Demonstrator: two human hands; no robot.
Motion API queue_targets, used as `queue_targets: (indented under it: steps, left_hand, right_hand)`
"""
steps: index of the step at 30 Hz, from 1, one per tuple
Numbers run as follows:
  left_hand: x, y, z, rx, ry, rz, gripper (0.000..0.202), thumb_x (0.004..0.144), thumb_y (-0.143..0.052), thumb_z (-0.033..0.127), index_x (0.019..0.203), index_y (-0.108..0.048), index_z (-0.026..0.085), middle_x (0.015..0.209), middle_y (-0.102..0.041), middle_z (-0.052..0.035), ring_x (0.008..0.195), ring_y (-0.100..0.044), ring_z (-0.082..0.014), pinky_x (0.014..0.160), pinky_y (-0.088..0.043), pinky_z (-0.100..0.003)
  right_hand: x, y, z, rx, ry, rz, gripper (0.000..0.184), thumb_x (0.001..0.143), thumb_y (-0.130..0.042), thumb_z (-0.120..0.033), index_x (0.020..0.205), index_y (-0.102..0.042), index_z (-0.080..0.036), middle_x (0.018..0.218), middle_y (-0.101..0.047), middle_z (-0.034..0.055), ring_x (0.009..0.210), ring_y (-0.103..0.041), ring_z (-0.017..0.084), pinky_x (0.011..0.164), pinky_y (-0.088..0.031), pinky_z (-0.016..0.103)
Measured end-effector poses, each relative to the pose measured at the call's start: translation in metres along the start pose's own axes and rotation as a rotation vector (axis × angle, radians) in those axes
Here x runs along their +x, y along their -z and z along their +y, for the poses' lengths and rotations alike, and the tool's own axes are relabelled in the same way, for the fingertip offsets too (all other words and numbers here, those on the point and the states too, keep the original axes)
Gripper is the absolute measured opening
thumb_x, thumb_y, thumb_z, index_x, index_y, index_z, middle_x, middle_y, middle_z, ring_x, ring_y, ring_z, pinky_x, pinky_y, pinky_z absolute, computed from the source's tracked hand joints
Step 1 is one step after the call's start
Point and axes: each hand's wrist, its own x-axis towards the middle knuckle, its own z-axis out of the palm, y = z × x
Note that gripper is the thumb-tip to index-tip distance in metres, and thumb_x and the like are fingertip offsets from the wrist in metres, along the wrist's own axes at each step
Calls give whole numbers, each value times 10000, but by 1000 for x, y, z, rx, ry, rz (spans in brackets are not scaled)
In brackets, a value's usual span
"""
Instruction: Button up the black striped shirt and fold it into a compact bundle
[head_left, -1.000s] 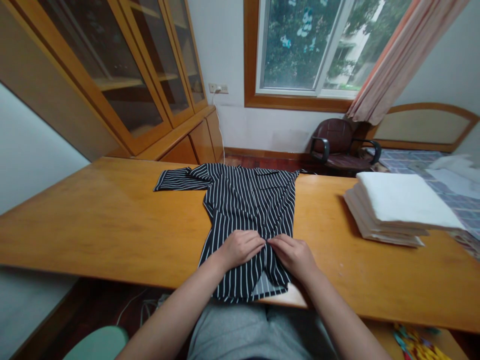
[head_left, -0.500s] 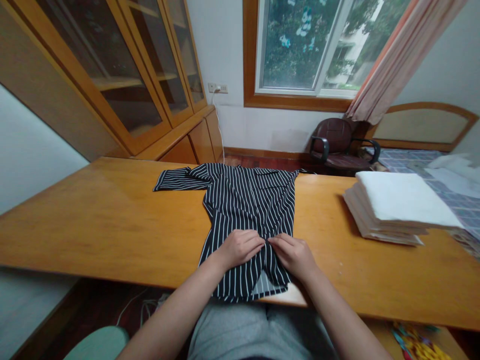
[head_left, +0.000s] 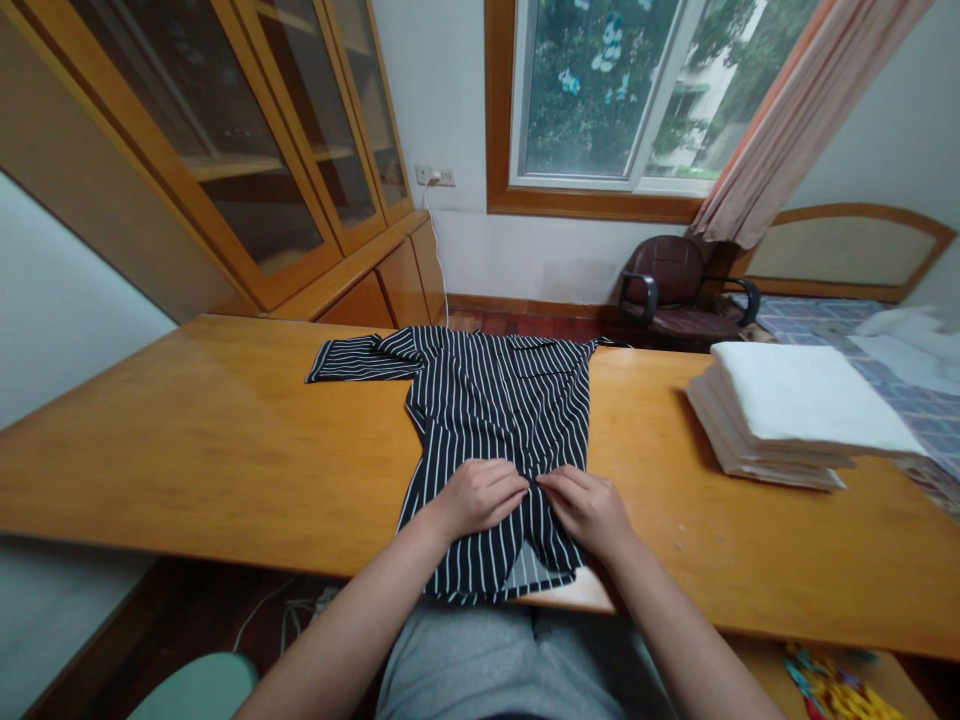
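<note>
A black shirt with white stripes (head_left: 491, 400) lies spread on the wooden table, its lower hem at the front edge. One sleeve stretches out to the left at the far side. Over the lower middle of the shirt, my left hand (head_left: 484, 492) pinches the striped cloth with closed fingers. My right hand (head_left: 586, 505) faces it from the other side, its fingertips also pinching the shirt's cloth. The two sets of fingertips almost meet along the front opening. Whatever small part of the shirt sits between them is hidden.
On the table (head_left: 225, 440), a stack of folded white cloths (head_left: 810, 400) stands to the right. A dark red armchair (head_left: 675, 285) is beyond the far edge. A glass-door cabinet (head_left: 300, 150) rises at the far left, and a pale green stool (head_left: 199, 690) is below the near edge.
</note>
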Motion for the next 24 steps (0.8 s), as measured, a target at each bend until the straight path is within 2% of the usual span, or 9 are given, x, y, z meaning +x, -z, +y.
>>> queue_targets:
  steps: [7,10,13,17,21,24]
  left_hand:
    - [1,2,2,3,1,-15,172,963,-473,191,996,-640,166,837,-665,-52,737,-622,-156,647,-511,-271]
    - [1,2,2,-15,4,0,158,952,-485,181,985,-638,162,840,-667,-55,731,-620,-156,640,-505,-272]
    - [1,1,2,-54,24,14,141,935,-496,170,950,-635,154,818,-659,-56,724,-615,-157,637,-498,-275]
    - [1,1,3,-135,81,42,136,920,-500,169,910,-635,159,800,-652,-54,737,-613,-165,659,-500,-290]
    - [2,1,-1,-116,248,148,176,952,-461,185,949,-635,163,876,-672,-61,819,-622,-179,767,-514,-339]
    - [0,0,-11,1,460,185,233,977,-447,223,1134,-610,165,1127,-657,-93,1071,-596,-223,951,-488,-425]
  right_hand:
    - [0,-2,-1,64,-33,-24,184,972,-528,-209,1045,-697,-222,917,-729,49,805,-690,157,719,-544,257]
    - [3,-3,2,119,-80,-15,177,974,-531,-239,1063,-684,-232,935,-718,54,838,-673,178,780,-548,306]
    - [5,-3,9,88,-182,58,213,978,-507,-258,1132,-652,-230,1016,-690,88,948,-637,231,874,-530,402]
    - [2,-8,21,-99,-374,129,315,947,-530,-293,1249,-595,-232,1194,-589,142,1101,-551,310,958,-479,527]
    - [-3,-15,32,-199,-466,101,444,897,-605,-339,1328,-547,-251,1305,-497,169,1158,-499,368,967,-449,611]
    - [-1,-17,39,-77,-467,104,502,882,-609,-273,1372,-503,-250,1304,-476,153,1200,-507,329,1014,-455,555]
